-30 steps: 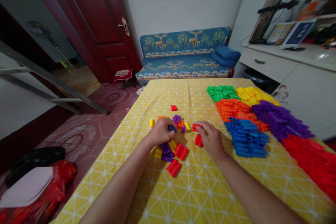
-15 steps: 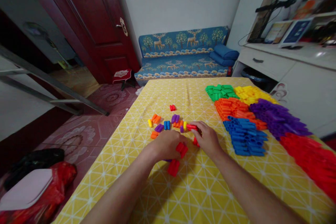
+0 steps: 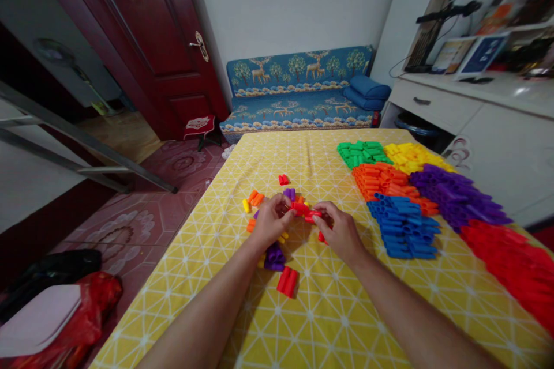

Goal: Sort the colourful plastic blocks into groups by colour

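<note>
My left hand pinches a red piece above the middle of the table. Close to its right, my right hand grips another red piece; the two pieces meet or nearly meet end to end. Small tube-shaped pieces lie around the hands: a red pair behind, orange ones and a yellow one to the left, a purple group and a red group in front. Another red piece is partly hidden beside my right hand.
Sorted piles of green, yellow, orange, blue, purple and red pieces cover the right side of the yellow-clothed table. A blue sofa stands behind it.
My left hand has moved up and away from the front of the table with its red piece, bringing it beside the red piece in my right hand. The purple group in front is now uncovered.
</note>
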Action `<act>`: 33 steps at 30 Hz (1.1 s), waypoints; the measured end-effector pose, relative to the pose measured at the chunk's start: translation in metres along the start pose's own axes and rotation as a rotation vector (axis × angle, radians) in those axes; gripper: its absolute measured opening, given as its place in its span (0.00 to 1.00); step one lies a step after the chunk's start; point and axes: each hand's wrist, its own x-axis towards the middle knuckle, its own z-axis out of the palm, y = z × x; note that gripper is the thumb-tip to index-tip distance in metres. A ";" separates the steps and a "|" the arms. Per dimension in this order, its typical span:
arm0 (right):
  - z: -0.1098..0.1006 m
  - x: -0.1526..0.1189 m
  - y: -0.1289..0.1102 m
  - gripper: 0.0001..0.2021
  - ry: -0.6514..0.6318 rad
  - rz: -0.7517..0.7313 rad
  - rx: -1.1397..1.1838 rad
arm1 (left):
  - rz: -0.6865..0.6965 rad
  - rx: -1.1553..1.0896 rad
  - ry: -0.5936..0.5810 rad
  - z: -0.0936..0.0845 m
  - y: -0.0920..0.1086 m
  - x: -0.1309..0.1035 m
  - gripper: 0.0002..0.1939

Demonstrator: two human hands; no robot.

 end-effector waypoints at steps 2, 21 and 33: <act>-0.002 0.000 0.000 0.09 -0.019 -0.009 -0.064 | -0.009 0.006 -0.045 0.000 -0.001 0.000 0.08; -0.002 0.000 -0.010 0.17 0.013 -0.406 -0.127 | 0.455 0.102 -0.137 -0.001 0.007 -0.004 0.04; -0.013 -0.008 -0.022 0.17 -0.003 -0.311 -0.148 | 0.444 0.202 -0.169 -0.003 0.010 -0.009 0.10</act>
